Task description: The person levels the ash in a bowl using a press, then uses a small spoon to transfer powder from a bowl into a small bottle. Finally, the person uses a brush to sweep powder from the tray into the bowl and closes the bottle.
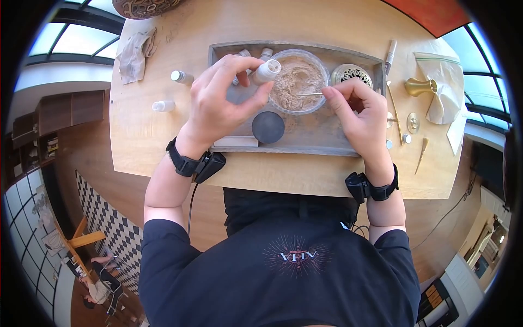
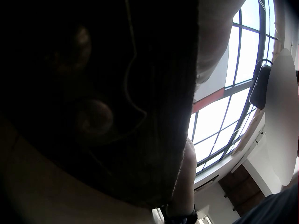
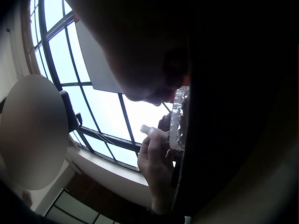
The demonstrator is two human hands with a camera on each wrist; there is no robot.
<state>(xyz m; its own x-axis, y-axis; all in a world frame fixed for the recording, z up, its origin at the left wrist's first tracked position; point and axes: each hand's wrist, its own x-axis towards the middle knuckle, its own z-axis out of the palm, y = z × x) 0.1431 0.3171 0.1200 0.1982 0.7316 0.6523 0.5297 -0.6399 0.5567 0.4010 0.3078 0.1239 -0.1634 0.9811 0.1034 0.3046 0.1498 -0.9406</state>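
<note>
In the head view my left hand (image 1: 220, 95) pinches a small clear bottle (image 1: 267, 71) between thumb and fingers, its open mouth tilted up beside the bowl's rim. My right hand (image 1: 360, 111) pinches a thin metal tool (image 1: 309, 94), whose far end lies over the brownish powder (image 1: 298, 73). That powder fills a round clear bowl (image 1: 327, 71) in a grey wooden tray (image 1: 327, 143). In the right wrist view the left hand (image 3: 156, 161) and the bottle (image 3: 146, 129) show beside the bowl's ridged edge (image 3: 176, 119). The left wrist view is mostly dark.
A round dark disc (image 1: 268, 127) and a pierced brass lid (image 1: 351, 74) sit in the tray. Small bottles (image 1: 163, 106) and a crumpled cloth (image 1: 136, 57) lie left. A brass vase (image 1: 422, 86), a plastic bag (image 1: 442, 65) and a small brush (image 1: 421, 155) lie right.
</note>
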